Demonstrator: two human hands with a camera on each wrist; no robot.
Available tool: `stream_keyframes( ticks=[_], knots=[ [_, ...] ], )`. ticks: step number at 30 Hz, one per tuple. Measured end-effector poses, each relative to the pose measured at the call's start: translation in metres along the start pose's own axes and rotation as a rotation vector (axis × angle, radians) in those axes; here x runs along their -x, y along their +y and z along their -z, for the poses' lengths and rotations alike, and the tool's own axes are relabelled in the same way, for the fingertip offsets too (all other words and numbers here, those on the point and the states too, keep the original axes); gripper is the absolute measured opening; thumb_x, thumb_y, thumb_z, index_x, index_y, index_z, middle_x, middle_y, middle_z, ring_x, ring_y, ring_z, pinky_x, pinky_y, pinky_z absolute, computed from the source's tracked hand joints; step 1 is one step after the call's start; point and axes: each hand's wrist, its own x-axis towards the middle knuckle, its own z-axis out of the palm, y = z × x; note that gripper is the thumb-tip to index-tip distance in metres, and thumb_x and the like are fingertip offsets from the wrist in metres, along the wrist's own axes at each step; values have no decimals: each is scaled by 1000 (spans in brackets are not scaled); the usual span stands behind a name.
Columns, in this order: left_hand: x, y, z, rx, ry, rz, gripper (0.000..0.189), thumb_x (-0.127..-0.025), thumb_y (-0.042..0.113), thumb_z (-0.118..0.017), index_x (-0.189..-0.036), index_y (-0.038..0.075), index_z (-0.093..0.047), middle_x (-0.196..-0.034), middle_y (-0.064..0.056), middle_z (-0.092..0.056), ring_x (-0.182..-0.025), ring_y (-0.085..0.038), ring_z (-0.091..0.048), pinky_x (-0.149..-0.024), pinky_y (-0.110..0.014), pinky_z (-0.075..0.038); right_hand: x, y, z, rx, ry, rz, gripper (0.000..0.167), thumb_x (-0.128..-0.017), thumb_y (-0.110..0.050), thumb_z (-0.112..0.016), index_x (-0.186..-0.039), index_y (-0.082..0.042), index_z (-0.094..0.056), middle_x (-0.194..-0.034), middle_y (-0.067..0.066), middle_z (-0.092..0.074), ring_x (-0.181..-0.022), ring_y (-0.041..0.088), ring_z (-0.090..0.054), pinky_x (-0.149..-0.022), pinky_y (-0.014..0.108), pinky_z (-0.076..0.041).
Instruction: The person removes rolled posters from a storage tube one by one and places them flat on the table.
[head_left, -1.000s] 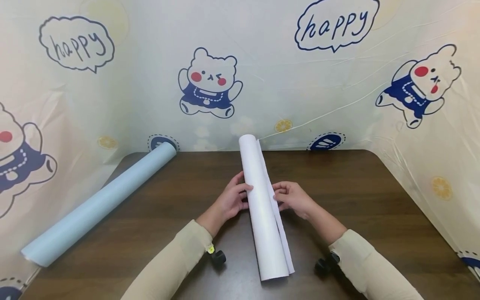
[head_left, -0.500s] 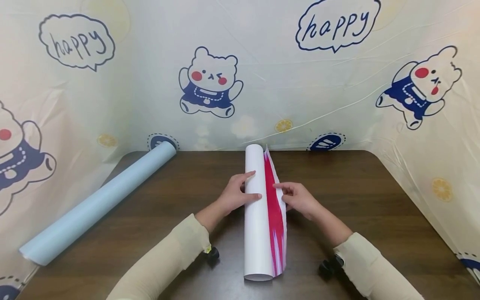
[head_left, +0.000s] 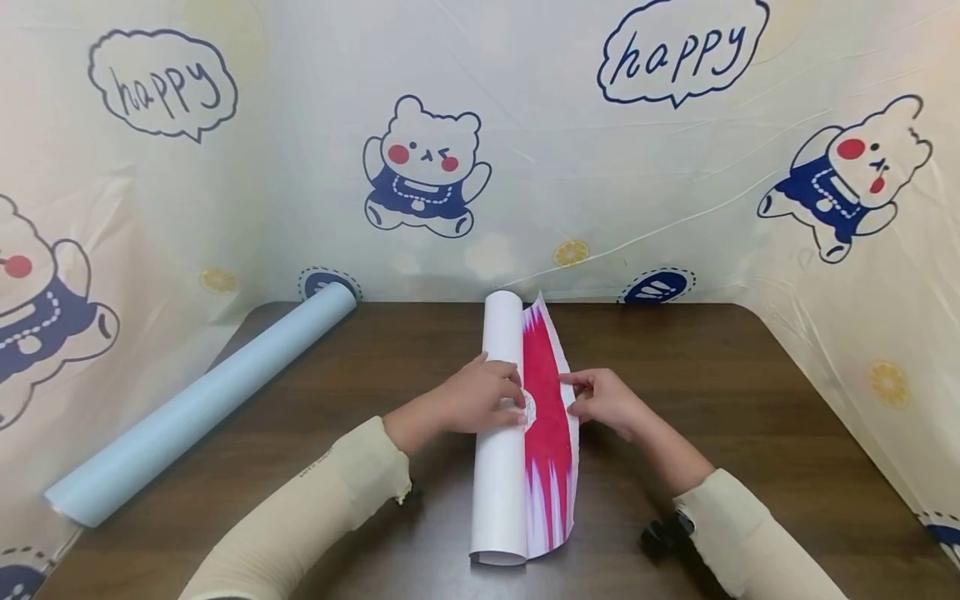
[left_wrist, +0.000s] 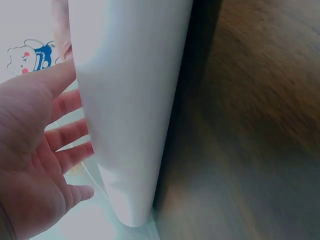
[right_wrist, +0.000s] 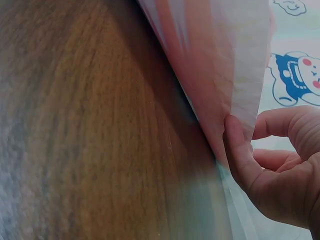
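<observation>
**Partly unrolled at mid-table, with red showing**

Lying lengthwise at the middle of the dark wooden table, as a white paper roll with a loose right-hand flap, red inside and streaked pale lilac at both ends. Touched from above by the left hand, fingers loose and lightly bent, beside a round white patch. Pinched along the outer edge by the right hand. Well apart to the left, matched by a light-blue roll. Backed by a bear-printed curtain.
</observation>
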Motion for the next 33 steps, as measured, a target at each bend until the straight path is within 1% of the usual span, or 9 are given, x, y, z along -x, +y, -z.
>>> stream_keyframes(
  ticks=[4, 10, 17, 20, 24, 27, 29, 31, 33],
  knots=[
    [3, -1, -1, -66, -13, -31, 32, -79, 39, -78, -104, 21, -75, -110, -1, -61, -106, -15, -55, -107, -56, -33, 1, 2, 1, -3, 4, 1, 59, -81, 1, -72, -136, 7, -51, -106, 20, -60, -77, 27, -61, -71, 36, -58],
    [4, 0, -2, 3, -87, -80, 10, -82, 23, -72, -90, 18, -75, -98, 5, -68, -110, -16, -58, -110, -59, -26, 3, 5, 7, 32, 0, 2, 62, -80, -1, -73, -138, 5, -51, -104, 17, -63, -77, 27, -61, -70, 37, -57],
    [15, 3, -4, -245, -120, -22, 22, -80, 45, -73, -96, 30, -76, -105, 5, -58, -104, -12, -48, -91, -43, -43, 9, 6, 19, 53, 6, 5, 63, -81, -3, -74, -138, 5, -50, -107, 19, -63, -80, 27, -62, -73, 37, -57],
    [20, 0, -2, -233, -124, -8, 18, -82, 40, -73, -93, 26, -74, -105, 5, -62, -107, -14, -51, -100, -50, -40, 11, 8, 25, 59, 11, -2, 65, -81, -5, -75, -139, 5, -49, -109, 19, -62, -82, 27, -63, -75, 38, -58],
    [27, -5, 2, -159, -164, 12, 16, -86, 31, -68, -98, 23, -76, -109, 6, -68, -120, -18, -51, -108, -64, -25, 12, 13, 34, 64, 7, -14, 63, -82, -4, -73, -139, 5, -49, -109, 19, -62, -84, 26, -63, -75, 38, -58],
    [33, -8, 3, -170, -178, 31, 23, -87, 36, -68, -105, 27, -77, -113, 6, -66, -119, -19, -48, -103, -57, -34, 13, 18, 43, 62, 4, -14, 61, -82, -2, -72, -139, 4, -50, -108, 19, -62, -84, 27, -63, -75, 38, -58],
    [36, -11, 4, -209, -163, 35, 28, -84, 45, -70, -107, 30, -77, -112, 4, -62, -111, -17, -46, -93, -48, -41, 14, 21, 49, 69, -6, 4, 60, -82, -1, -71, -138, 6, -49, -108, 21, -62, -83, 27, -63, -75, 39, -58],
    [40, -16, 3, -242, -143, 47, 35, -81, 54, -71, -107, 32, -77, -107, 3, -58, -103, -15, -44, -84, -40, -42, 16, 24, 54, 71, -5, 12, 60, -82, -1, -71, -138, 7, -49, -108, 21, -62, -83, 27, -64, -74, 39, -58],
    [44, -22, 4, -251, -115, 64, 39, -78, 59, -72, -105, 32, -78, -104, 3, -55, -100, -14, -43, -81, -37, -41, 17, 26, 60, 76, -11, 18, 61, -83, -1, -71, -138, 8, -48, -109, 22, -62, -83, 27, -64, -75, 40, -58]
  ],
)
